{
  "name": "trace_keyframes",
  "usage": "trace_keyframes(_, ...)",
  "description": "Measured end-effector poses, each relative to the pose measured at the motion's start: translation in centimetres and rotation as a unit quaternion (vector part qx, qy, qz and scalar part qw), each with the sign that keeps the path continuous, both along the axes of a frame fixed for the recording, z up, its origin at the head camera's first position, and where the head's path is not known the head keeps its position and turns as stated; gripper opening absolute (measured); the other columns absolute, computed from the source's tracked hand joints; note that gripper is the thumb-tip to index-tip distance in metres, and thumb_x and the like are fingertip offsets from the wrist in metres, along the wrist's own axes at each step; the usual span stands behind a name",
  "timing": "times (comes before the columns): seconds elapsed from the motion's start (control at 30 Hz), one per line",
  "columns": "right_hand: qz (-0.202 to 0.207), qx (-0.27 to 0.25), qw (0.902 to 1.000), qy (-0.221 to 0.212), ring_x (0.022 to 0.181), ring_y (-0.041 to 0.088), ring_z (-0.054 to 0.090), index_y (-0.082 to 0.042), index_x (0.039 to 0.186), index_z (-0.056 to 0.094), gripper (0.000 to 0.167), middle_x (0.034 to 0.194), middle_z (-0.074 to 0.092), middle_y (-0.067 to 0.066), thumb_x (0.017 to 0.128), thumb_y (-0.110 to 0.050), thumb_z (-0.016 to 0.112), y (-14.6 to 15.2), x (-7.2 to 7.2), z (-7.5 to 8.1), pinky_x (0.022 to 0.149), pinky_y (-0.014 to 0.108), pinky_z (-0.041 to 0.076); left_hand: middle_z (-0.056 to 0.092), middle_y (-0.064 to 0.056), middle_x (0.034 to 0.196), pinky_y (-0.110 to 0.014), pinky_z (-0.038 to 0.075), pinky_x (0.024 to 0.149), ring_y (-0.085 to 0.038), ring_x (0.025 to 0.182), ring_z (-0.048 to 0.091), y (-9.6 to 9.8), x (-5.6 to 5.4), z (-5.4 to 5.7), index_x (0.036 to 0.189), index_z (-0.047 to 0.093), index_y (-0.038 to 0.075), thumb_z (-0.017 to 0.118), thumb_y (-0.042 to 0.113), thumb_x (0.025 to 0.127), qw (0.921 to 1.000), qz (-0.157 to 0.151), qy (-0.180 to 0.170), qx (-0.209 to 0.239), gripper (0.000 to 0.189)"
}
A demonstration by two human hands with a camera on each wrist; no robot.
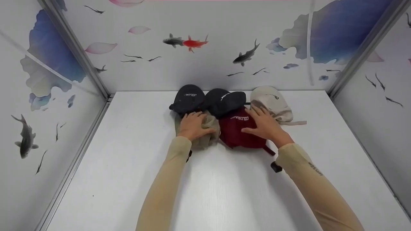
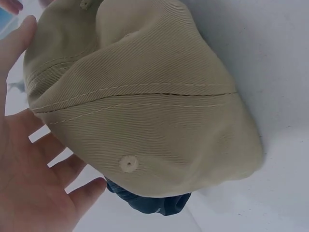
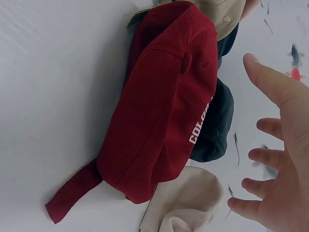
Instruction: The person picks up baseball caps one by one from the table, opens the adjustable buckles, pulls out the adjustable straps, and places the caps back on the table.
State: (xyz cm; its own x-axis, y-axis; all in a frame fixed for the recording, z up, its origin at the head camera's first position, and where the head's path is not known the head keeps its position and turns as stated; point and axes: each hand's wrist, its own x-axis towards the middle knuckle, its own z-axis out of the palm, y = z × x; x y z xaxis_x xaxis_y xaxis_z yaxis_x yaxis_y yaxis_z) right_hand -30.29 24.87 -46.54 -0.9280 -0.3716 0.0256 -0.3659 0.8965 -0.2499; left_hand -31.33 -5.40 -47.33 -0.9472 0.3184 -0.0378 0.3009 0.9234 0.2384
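Observation:
Several caps lie bunched together on the white table. My left hand (image 1: 192, 126) is at the khaki cap (image 2: 164, 135), its fingers spread along the cap's far side and the thumb apart from them. Over the dark red cap (image 3: 154, 111) with white lettering hovers my right hand (image 1: 265, 125); in the right wrist view its spread fingers stand off from the cloth. Behind these two are a black cap (image 1: 189, 98) on the left, another dark cap (image 1: 229, 101) in the middle and a cream cap (image 1: 269, 98) on the right.
The white table (image 1: 212, 192) meets a printed back wall (image 1: 208, 70) just behind the caps. Side panels with metal posts (image 1: 77, 48) stand left and right. The cream cap's strap (image 1: 293, 123) and the red cap's strap (image 3: 72, 193) stick out to the side.

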Motion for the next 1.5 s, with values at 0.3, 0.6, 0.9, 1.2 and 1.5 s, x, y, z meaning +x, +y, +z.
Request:
trace_keyframes(0.3, -0.009, -0.005, 0.9996, -0.028, 0.149, 0.046, 0.023, -0.012, 0.156, 0.033, 0.082, 0.163, 0.024, 0.02, 0.091, -0.05, 0.067, 0.0, 0.5, 0.4, 0.117, 0.064, 0.027, 0.059, -0.003, 0.143, -0.045, 0.05, 0.104, -0.028, 0.129, 0.058, -0.2, 0.6, 1.2, 0.142, 0.056, 0.025, 0.069, 0.049, 0.091, 0.999, 0.0, -0.031, 0.032, 0.058)
trace_keyframes(0.6, -0.009, -0.009, 0.9993, -0.035, 0.148, 0.044, 0.027, -0.01, 0.151, 0.043, 0.072, 0.162, 0.027, 0.02, 0.092, -0.044, 0.069, 0.3, 1.1, 0.6, 0.116, 0.061, 0.031, 0.069, -0.001, 0.129, -0.042, 0.054, 0.097, -0.025, 0.118, 0.065, -0.7, 1.1, 2.2, 0.136, 0.062, 0.023, 0.066, 0.036, 0.096, 0.9981, -0.019, -0.033, 0.048, 0.042)
trace_keyframes(0.9, -0.004, -0.019, 0.9993, -0.03, 0.147, 0.044, 0.029, -0.01, 0.148, 0.047, 0.066, 0.161, 0.029, 0.02, 0.093, -0.039, 0.069, 0.7, 1.7, 1.0, 0.115, 0.062, 0.032, 0.071, -0.002, 0.123, -0.041, 0.055, 0.095, -0.023, 0.114, 0.068, -1.2, 1.3, 2.6, 0.13, 0.065, 0.019, 0.064, 0.028, 0.098, 0.9964, -0.041, -0.031, 0.067, 0.033)
trace_keyframes(1.2, -0.006, -0.011, 0.9994, -0.033, 0.147, 0.045, 0.028, -0.01, 0.147, 0.049, 0.063, 0.16, 0.031, 0.021, 0.094, -0.038, 0.068, 1.0, 1.9, 1.1, 0.115, 0.064, 0.03, 0.071, -0.006, 0.121, -0.041, 0.055, 0.094, -0.023, 0.111, 0.068, -1.8, 1.5, 2.2, 0.127, 0.067, 0.016, 0.065, 0.025, 0.098, 0.9958, -0.054, -0.024, 0.07, 0.03)
trace_keyframes(1.5, -0.011, 0.003, 0.9991, -0.042, 0.147, 0.046, 0.029, -0.008, 0.146, 0.049, 0.063, 0.16, 0.032, 0.02, 0.095, -0.039, 0.067, 1.0, 1.8, 0.6, 0.116, 0.063, 0.03, 0.07, -0.006, 0.121, -0.043, 0.053, 0.097, -0.024, 0.114, 0.066, -2.1, 1.7, 1.6, 0.13, 0.065, 0.015, 0.067, 0.025, 0.096, 0.9948, -0.055, -0.037, 0.077, 0.035)
